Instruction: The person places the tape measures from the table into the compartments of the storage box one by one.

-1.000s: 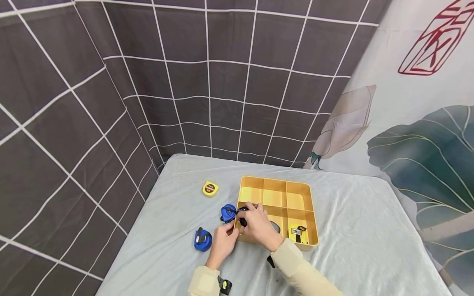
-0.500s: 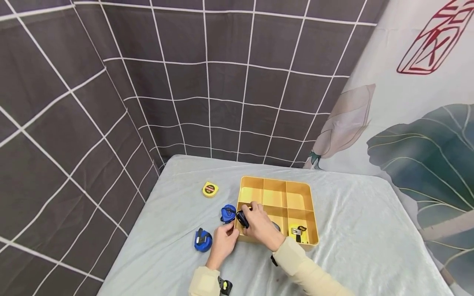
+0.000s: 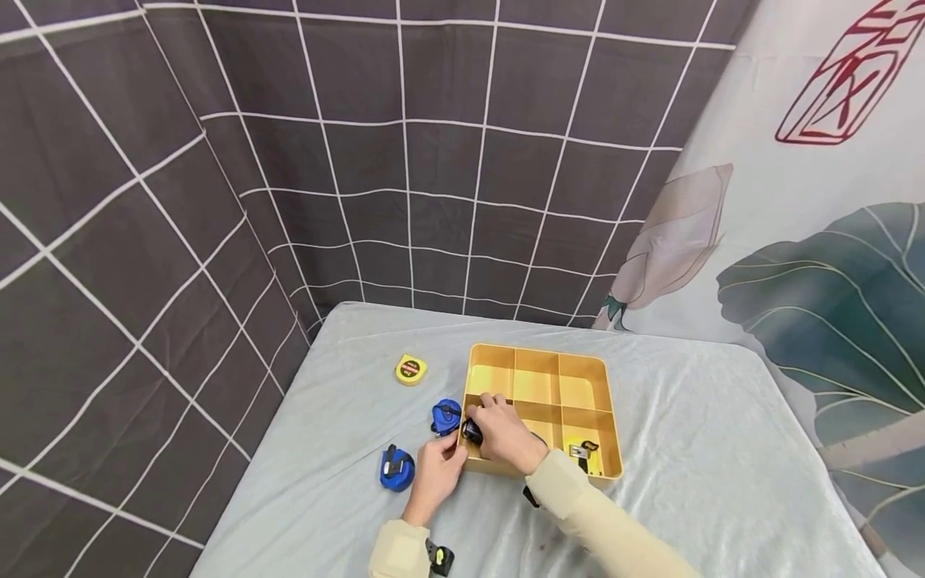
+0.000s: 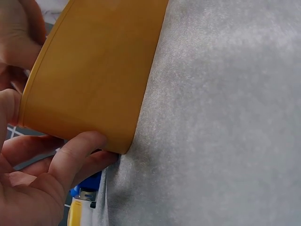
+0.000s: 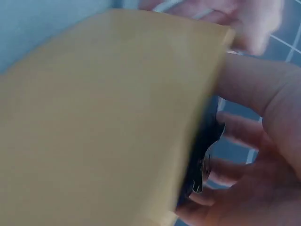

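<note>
A yellow divided box (image 3: 587, 392) lies on the pale cloth. My left hand (image 3: 438, 472) holds its near-left corner, thumb at the rim and fingers against the outer wall (image 4: 94, 80) in the left wrist view. My right hand (image 3: 506, 433) reaches into the front-left compartment and grips a black tape measure (image 3: 472, 432). In the right wrist view its dark body (image 5: 200, 155) shows just past the box edge, fingers around it; the rest is hidden behind the wall. A blue tape measure (image 3: 445, 416) lies right beside the box's left wall.
Another blue tape measure (image 3: 396, 469) lies left of my left hand, and a yellow one (image 3: 410, 370) farther back. The box's front-right compartment holds a yellow tape measure (image 3: 582, 456). Dark gridded fabric (image 3: 448, 160) hangs behind and to the left of the table.
My right hand has turned the black tape measure and lowered it into the front-left compartment. The left hand stays at the box corner.
</note>
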